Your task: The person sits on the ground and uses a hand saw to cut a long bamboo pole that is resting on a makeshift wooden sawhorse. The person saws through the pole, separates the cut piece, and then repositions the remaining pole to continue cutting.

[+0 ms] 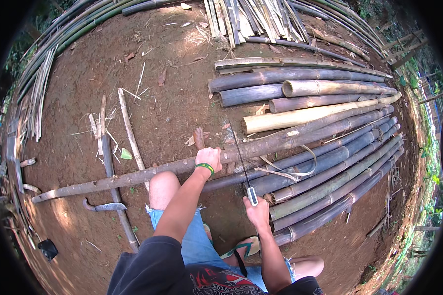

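Note:
A long brown wooden pole (98, 184) runs across in front of me, its right part lying along the bamboo. My left hand (209, 159), a green band at its wrist, is closed on this pole near the middle. Just right of it, the thin blade of a hand saw (241, 156) crosses the pole, pointing away from me. Nearer to me, my right hand (257, 212) grips the saw's handle. How deep the blade sits in the wood I cannot tell. My bare left knee (163, 189) is up against the pole's near side.
Thick bamboo poles (305, 172) lie in rows to the right. A sickle-like knife (106, 206) with a curved handle rests on a dark pole (128, 228) at left. Split bamboo strips (251, 22) are piled at the back. Dry leaves and splinters litter the brown dirt.

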The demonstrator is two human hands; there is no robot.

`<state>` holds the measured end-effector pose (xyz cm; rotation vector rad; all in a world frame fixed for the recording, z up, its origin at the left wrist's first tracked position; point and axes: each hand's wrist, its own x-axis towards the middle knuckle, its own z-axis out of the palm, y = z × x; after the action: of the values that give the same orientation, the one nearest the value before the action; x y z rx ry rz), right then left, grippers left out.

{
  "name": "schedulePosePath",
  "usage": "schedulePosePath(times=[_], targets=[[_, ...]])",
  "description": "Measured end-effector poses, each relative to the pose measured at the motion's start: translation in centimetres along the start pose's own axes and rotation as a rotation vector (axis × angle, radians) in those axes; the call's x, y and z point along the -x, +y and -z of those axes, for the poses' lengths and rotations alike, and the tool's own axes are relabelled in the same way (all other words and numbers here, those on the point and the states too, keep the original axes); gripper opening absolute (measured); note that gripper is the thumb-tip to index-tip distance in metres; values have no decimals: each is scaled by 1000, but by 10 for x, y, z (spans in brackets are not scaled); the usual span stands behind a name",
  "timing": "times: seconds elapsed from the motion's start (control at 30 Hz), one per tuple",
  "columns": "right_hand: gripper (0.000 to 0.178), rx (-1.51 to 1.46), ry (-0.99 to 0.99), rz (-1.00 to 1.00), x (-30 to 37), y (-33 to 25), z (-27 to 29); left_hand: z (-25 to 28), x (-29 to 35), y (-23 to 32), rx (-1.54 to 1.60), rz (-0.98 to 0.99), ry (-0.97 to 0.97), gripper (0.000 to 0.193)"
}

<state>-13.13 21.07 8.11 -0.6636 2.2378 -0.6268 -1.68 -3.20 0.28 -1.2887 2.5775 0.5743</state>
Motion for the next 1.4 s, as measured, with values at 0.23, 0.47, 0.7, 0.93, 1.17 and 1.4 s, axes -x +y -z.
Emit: schedulePosePath(times=[0.23,0.47,0.7,0.93,1.17,1.4], targets=[[41,56,-34,-38,-11,-9,-4,7,-11,-4,5,15,-55,26],[38,144,-55,-64,-17,-26,-11,-6,-10,-4,32,28,-21,33],[35,168,-102,-94,1,-28,-2,-8,-8,-10,20,35,-50,28],[40,139,-46,-43,-75,-44,-28,-6,-11,7,39,1,-32,29],[35,163,-91,-104,30,10,9,-15,1,-7,50,47,-34,30],[37,122,-32,-91,-76,-54,-32,7,-10,8,11,11,-33,27]])
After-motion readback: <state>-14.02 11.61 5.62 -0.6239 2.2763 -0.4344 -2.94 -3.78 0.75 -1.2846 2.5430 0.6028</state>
